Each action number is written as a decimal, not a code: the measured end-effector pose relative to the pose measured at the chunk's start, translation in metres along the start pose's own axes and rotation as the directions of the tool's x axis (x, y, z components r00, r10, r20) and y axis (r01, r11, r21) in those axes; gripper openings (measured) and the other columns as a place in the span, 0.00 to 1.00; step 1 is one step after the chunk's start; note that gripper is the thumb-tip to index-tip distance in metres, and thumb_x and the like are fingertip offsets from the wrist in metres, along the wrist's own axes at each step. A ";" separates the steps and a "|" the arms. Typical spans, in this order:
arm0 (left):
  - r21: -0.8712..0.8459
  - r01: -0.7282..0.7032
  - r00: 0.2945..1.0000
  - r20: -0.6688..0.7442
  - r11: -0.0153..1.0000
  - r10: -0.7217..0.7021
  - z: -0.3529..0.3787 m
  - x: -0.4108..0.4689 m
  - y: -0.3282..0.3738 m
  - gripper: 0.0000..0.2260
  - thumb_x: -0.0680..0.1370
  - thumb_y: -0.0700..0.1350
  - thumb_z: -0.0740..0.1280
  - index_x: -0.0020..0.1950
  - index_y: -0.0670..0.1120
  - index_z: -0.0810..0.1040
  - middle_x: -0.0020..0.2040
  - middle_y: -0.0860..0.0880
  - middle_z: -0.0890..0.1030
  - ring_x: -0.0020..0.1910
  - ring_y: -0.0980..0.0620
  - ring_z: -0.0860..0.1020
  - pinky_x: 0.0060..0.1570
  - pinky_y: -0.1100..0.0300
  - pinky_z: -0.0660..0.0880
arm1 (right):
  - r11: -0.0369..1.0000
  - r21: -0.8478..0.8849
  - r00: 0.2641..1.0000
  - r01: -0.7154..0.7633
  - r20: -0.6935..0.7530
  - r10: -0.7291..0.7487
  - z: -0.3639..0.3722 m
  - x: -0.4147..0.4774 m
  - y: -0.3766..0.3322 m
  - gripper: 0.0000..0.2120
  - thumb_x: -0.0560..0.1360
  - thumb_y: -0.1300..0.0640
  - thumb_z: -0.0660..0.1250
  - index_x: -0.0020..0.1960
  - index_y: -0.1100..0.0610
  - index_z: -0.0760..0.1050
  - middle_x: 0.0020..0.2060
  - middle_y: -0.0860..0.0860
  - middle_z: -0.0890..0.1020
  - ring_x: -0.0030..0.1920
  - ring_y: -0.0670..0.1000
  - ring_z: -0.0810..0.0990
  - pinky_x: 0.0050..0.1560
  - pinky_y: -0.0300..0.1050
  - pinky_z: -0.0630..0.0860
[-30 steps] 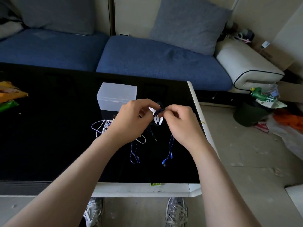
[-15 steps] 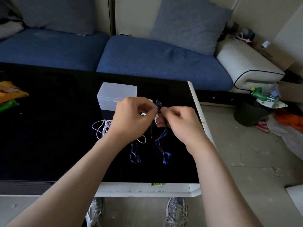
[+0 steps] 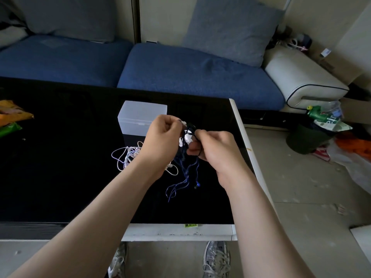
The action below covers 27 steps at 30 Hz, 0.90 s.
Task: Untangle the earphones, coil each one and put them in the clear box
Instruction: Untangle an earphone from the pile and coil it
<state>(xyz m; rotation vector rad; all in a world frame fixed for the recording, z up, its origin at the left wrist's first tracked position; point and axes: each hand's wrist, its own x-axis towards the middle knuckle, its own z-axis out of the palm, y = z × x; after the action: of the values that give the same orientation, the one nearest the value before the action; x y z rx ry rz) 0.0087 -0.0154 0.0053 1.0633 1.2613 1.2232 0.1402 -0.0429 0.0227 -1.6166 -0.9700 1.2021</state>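
Earphones (image 3: pixel 187 138) had risen slightly by the table's (image 3: pixel 60 167) right edge, left hand (image 3: pixel 162 137) and right hand (image 3: pixel 212 149) both pinching them. Blue cable (image 3: pixel 187 173) seemingly hung freer, still tangled.

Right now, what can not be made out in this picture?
All in the head view:
- The knot: mostly covered by the left hand and right hand pinching it; how many earphones cross there is unclear.
- The white cable: partly behind the left wrist.
- The clear box: frosted walls hide any contents.
- The dark blue cable: thin, fading against the black table.
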 end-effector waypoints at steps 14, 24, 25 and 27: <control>0.118 -0.070 0.992 0.110 0.990 0.057 -0.014 -0.006 0.006 0.05 0.80 0.46 0.74 0.49 0.46 0.88 0.42 0.51 0.88 0.40 0.59 0.84 0.41 0.69 0.77 | 0.981 -0.186 0.996 0.054 -0.064 -0.067 -0.010 -0.001 0.006 0.15 0.80 0.53 0.66 0.47 0.63 0.84 0.35 0.52 0.88 0.39 0.51 0.89 0.49 0.45 0.81; 0.071 0.130 0.992 -0.007 0.989 -0.130 -0.015 0.002 0.017 0.08 0.75 0.41 0.71 0.39 0.45 0.73 0.28 0.53 0.73 0.35 0.50 0.74 0.37 0.64 0.72 | 0.970 -0.241 0.999 -0.027 -0.033 0.020 -0.006 -0.002 0.005 0.20 0.82 0.49 0.62 0.42 0.63 0.79 0.41 0.57 0.89 0.49 0.59 0.88 0.43 0.46 0.73; 0.275 0.080 0.997 -0.040 0.958 -0.072 -0.018 -0.001 0.016 0.06 0.74 0.42 0.73 0.42 0.46 0.77 0.28 0.55 0.75 0.32 0.53 0.75 0.33 0.66 0.71 | 0.972 -0.234 0.999 -0.023 -0.047 0.012 -0.007 -0.003 0.004 0.19 0.81 0.49 0.62 0.40 0.62 0.77 0.41 0.56 0.89 0.49 0.58 0.88 0.41 0.45 0.72; 0.518 -0.031 0.994 -0.075 0.855 0.081 -0.020 -0.006 0.012 0.05 0.72 0.44 0.75 0.46 0.50 0.82 0.27 0.55 0.76 0.28 0.58 0.74 0.30 0.67 0.69 | 0.976 -0.219 0.999 -0.008 -0.043 -0.001 -0.006 -0.005 0.002 0.17 0.80 0.50 0.63 0.37 0.59 0.74 0.39 0.54 0.89 0.48 0.55 0.89 0.42 0.45 0.73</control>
<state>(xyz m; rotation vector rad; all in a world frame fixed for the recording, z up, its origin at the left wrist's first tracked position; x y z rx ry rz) -0.0115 -0.0218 0.0172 1.4478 1.7008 1.0034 0.1446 -0.0492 0.0227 -1.8091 -1.1040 1.0882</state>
